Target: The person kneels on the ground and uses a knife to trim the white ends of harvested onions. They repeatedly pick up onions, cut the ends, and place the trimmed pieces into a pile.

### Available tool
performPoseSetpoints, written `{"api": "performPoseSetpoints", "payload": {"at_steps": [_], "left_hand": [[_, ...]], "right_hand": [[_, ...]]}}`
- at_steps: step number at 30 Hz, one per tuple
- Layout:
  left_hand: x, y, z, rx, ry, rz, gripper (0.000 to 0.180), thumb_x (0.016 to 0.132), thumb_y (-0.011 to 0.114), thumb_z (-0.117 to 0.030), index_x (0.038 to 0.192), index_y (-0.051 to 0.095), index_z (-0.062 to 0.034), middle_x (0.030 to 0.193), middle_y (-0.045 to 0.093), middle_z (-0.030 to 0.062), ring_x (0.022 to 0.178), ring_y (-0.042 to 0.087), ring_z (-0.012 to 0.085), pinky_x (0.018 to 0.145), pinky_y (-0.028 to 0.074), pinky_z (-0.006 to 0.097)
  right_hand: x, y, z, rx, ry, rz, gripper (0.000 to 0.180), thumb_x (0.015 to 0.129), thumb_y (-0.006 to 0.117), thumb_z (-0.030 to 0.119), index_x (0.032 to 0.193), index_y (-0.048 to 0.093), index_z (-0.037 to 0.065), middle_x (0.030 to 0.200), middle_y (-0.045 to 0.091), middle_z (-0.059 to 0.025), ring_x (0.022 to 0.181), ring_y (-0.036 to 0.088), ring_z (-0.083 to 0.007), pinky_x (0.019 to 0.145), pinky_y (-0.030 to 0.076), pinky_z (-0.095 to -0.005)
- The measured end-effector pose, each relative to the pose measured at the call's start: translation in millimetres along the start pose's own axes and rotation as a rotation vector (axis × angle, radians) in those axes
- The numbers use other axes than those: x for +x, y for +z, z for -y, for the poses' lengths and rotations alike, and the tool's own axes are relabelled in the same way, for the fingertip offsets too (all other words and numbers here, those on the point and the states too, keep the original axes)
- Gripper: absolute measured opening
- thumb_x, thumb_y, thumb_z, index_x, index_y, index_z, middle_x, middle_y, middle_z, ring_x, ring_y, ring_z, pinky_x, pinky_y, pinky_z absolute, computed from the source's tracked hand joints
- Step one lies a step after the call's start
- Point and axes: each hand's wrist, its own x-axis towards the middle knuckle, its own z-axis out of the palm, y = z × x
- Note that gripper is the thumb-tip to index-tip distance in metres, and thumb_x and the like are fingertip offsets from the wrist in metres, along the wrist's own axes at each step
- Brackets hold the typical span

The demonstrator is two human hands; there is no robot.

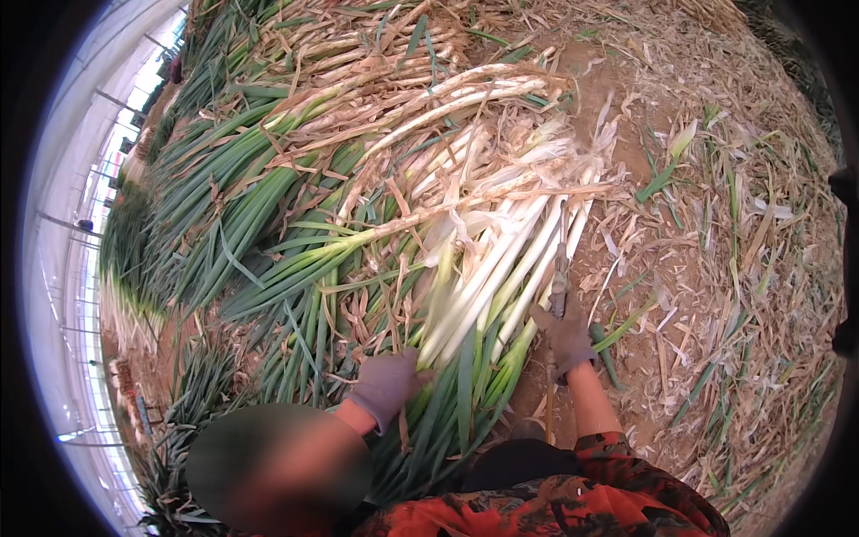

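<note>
mid-frame leek stalk (483,285) points up-right from left hand (386,387), the nearer, grip can't tell; right hand (565,337), fingers wrapped round nozzle gun (559,285).

Left hand (383,387) gloved, reaching inward; right hand (565,338) gloved, curled.

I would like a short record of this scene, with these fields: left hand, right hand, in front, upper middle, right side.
Left hand: gloved, by the green leaves of the white stalks; grip unclear
Right hand: gloved, holding a slim tool
In front: white stalks lying side by side
Upper middle: brownish stalks
Right side: dry litter on the ground
</note>
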Motion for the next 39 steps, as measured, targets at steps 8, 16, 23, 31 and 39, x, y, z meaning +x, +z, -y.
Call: {"api": "performPoseSetpoints", "payload": {"at_steps": [8, 16, 23, 31, 39], "left_hand": [[11, -9, 16, -0.033, 0.060, 0.007, 0.047, 0.096, 0.060, -0.052, 0.097, 0.059, -0.0056, 0.082, 0.069, 0.0162, 0.079, 0.069, 0.0373, 0.071, 0.054, 0.050], [109, -58, 104, 0.181, -0.087, -0.778, 0.038, 0.082, 0.076, -0.027, 0.114, 0.066, -0.0103, 0.118, 0.065, 0.0106, 0.117, 0.056, 0.0339, 0.098, 0.045, 0.046], [140, -81, 86, 0.294, -0.051, -0.246, 0.033, 0.077, 0.075, -0.027, 0.105, 0.073, -0.0107, 0.113, 0.068, 0.0086, 0.113, 0.061, 0.0310, 0.097, 0.046, 0.048], [58, -40, 34, -0.231, -0.260, -0.069, 0.043, 0.081, 0.077, -0.043, 0.093, 0.070, -0.0030, 0.099, 0.071, 0.0211, 0.091, 0.068, 0.0402, 0.080, 0.052, 0.047], [37, 4, 76, -0.754, -0.263, -0.150, 0.044, 0.064, 0.089, -0.012, 0.103, 0.072, 0.0000, 0.085, 0.073, 0.0137, 0.081, 0.069, 0.0255, 0.076, 0.053, 0.036]], "right_hand": [[-12, 14, -3, -0.160, -0.062, 0.006, 0.095, 0.084, 0.075, 0.046, 0.153, 0.034, -0.005, 0.120, 0.062, -0.0329, 0.111, 0.064, -0.0403, 0.095, 0.050, -0.0476], [41, -15, 42, -0.160, 0.046, 0.076, 0.093, 0.076, 0.082, 0.045, 0.147, 0.045, -0.004, 0.118, 0.066, -0.0236, 0.112, 0.065, -0.0327, 0.093, 0.050, -0.0415], [71, -26, 33, 0.093, -0.071, -0.153, 0.070, 0.080, 0.076, 0.049, 0.122, 0.057, -0.003, 0.101, 0.067, -0.0255, 0.091, 0.065, -0.0392, 0.084, 0.051, -0.0463], [-54, 12, 9, -0.250, -0.186, 0.233, 0.077, 0.082, 0.076, 0.052, 0.128, 0.054, -0.006, 0.101, 0.067, -0.0282, 0.094, 0.068, -0.0422, 0.082, 0.051, -0.0474], [-113, 33, 17, -0.431, -0.177, 0.484, 0.065, 0.084, 0.072, 0.053, 0.113, 0.055, -0.002, 0.093, 0.066, -0.0289, 0.091, 0.067, -0.0464, 0.081, 0.051, -0.0499]]}}
